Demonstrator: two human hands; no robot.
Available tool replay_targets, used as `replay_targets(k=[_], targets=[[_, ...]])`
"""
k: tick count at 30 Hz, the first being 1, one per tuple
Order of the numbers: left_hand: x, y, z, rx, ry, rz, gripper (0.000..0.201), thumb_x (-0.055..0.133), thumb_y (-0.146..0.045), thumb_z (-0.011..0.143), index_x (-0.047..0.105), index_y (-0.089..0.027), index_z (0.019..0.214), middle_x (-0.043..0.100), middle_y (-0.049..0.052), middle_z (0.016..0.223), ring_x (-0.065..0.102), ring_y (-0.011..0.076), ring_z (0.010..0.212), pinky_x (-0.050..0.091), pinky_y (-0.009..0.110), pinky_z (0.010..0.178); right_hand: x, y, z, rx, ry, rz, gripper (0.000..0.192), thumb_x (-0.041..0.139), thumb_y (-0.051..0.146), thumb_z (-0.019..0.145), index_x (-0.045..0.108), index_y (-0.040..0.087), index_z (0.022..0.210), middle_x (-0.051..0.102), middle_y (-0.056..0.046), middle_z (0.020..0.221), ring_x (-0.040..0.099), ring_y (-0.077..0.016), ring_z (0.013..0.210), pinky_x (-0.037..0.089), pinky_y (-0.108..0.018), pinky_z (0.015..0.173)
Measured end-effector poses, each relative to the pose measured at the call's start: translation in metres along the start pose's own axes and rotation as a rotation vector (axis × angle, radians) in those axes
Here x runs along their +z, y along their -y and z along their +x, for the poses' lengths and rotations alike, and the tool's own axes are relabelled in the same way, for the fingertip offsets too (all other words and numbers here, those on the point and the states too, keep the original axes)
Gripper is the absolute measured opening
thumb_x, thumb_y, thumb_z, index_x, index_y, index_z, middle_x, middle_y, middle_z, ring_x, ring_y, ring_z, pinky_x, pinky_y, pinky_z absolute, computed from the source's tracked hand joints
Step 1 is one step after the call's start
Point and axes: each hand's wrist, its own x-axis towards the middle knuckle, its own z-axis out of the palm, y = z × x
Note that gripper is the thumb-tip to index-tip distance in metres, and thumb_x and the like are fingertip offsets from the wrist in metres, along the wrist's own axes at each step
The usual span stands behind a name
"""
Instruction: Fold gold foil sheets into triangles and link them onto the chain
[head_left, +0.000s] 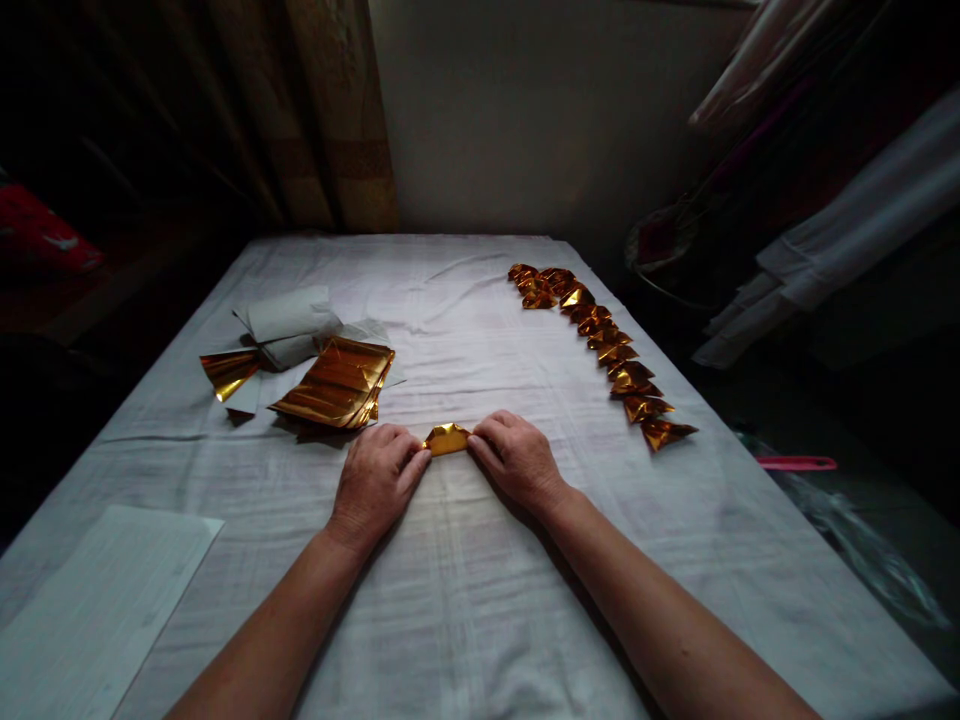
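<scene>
A small piece of folded gold foil paper [448, 440] lies at the middle of the cloth-covered table, its upper edge bent over. My left hand [379, 475] pinches its left end between thumb and fingers. At the opposite end, my right hand [517, 460] is closed the same way, thumb toward the foil. Just beyond my left hand rests a stack of gold foil sheets [337, 385]. Along the right side runs a row of folded gold foil pieces [611, 350], several of them, pointed at the ends.
Grey-white paper sheets [289, 320] and a curled gold sheet [227, 372] lie behind the stack. A white sheet [112, 600] is at the near left of the table [465, 300]. Beyond the right edge are a pink handle [796, 463], clear plastic [862, 540] and hanging clothes [847, 230].
</scene>
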Motion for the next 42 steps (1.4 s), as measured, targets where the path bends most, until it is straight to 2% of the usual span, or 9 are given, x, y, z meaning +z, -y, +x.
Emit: replay_targets(k=[10, 15, 20, 23, 28, 32, 35, 38, 42], targets=[[0.001, -0.007, 0.004, -0.045, 0.008, 0.071, 0.022, 0.056, -0.032, 0.093, 0.057, -0.022, 0.074, 0.063, 0.004, 0.082, 0.054, 0.0236, 0.083, 0.039, 0.037, 0.075, 0.005, 0.006, 0.001, 0.064, -0.013, -0.084, 0.017, 0.057, 0.031, 0.095, 0.063, 0.022, 0.082, 0.064, -0.004, 0.084, 0.059, -0.0186, 0.078, 0.042, -0.029, 0.069], [0.003, -0.008, 0.004, -0.06, -0.009, 0.105, 0.019, 0.057, -0.03, 0.093, 0.055, -0.022, 0.075, 0.06, 0.004, 0.08, 0.053, 0.0239, 0.082, 0.039, 0.036, 0.074, 0.006, 0.007, 0.002, 0.098, 0.002, -0.095, 0.01, 0.058, 0.029, 0.095, 0.064, 0.022, 0.092, 0.065, -0.005, 0.087, 0.06, -0.0202, 0.081, 0.041, -0.03, 0.071], [0.005, -0.006, 0.002, -0.075, -0.008, 0.128, 0.007, 0.058, -0.026, 0.092, 0.062, -0.021, 0.09, 0.065, 0.006, 0.089, 0.055, 0.0249, 0.087, 0.04, 0.037, 0.077, 0.006, 0.008, 0.002, 0.099, 0.009, -0.132, 0.011, 0.054, 0.025, 0.096, 0.065, 0.022, 0.096, 0.065, -0.005, 0.088, 0.059, -0.0199, 0.081, 0.04, -0.029, 0.07], [0.006, -0.005, 0.001, -0.031, -0.009, 0.108, 0.017, 0.057, -0.023, 0.094, 0.068, -0.025, 0.106, 0.069, 0.004, 0.1, 0.057, 0.0237, 0.092, 0.041, 0.037, 0.08, 0.005, 0.01, 0.003, 0.116, 0.034, -0.147, 0.014, 0.053, 0.024, 0.096, 0.066, 0.023, 0.097, 0.066, -0.005, 0.09, 0.06, -0.0193, 0.082, 0.039, -0.028, 0.071], [0.008, -0.003, 0.001, 0.026, -0.005, 0.098, 0.021, 0.058, -0.025, 0.094, 0.072, -0.028, 0.11, 0.071, 0.004, 0.109, 0.059, 0.0238, 0.1, 0.043, 0.038, 0.087, 0.003, 0.011, 0.003, 0.112, 0.024, -0.146, 0.02, 0.049, 0.026, 0.098, 0.068, 0.023, 0.103, 0.068, -0.006, 0.093, 0.061, -0.0198, 0.084, 0.043, -0.029, 0.073], [0.009, -0.002, 0.002, 0.024, 0.005, 0.111, 0.023, 0.058, -0.023, 0.093, 0.072, -0.028, 0.111, 0.072, 0.005, 0.111, 0.06, 0.0239, 0.102, 0.044, 0.039, 0.089, 0.002, 0.013, -0.002, -0.029, 0.009, -0.135, 0.03, 0.048, 0.027, 0.098, 0.064, 0.019, 0.122, 0.066, -0.011, 0.123, 0.059, -0.0241, 0.112, 0.045, -0.035, 0.093], [0.008, -0.003, 0.002, 0.026, 0.009, 0.114, 0.024, 0.059, -0.021, 0.092, 0.072, -0.028, 0.111, 0.071, 0.005, 0.111, 0.06, 0.024, 0.103, 0.044, 0.039, 0.089, 0.003, 0.019, -0.008, -0.186, 0.126, -0.123, 0.047, 0.049, 0.033, 0.098, 0.05, 0.015, 0.141, 0.049, -0.012, 0.148, 0.041, -0.0271, 0.139, 0.031, -0.046, 0.114], [0.008, -0.003, 0.001, 0.021, 0.012, 0.115, 0.026, 0.059, -0.02, 0.091, 0.072, -0.028, 0.112, 0.071, 0.006, 0.112, 0.06, 0.0247, 0.104, 0.045, 0.04, 0.09, 0.005, 0.026, -0.012, -0.207, 0.266, -0.11, 0.06, 0.048, 0.042, 0.098, 0.036, 0.017, 0.151, 0.037, -0.01, 0.156, 0.03, -0.0266, 0.146, 0.019, -0.051, 0.12], [0.009, -0.003, 0.0, 0.024, 0.012, 0.108, 0.026, 0.058, -0.02, 0.092, 0.071, -0.027, 0.113, 0.071, 0.006, 0.113, 0.06, 0.0252, 0.106, 0.045, 0.042, 0.091, 0.003, 0.027, -0.013, -0.161, 0.334, -0.12, 0.065, 0.046, 0.049, 0.098, 0.031, 0.017, 0.153, 0.032, -0.01, 0.158, 0.026, -0.0268, 0.148, 0.016, -0.054, 0.121]])
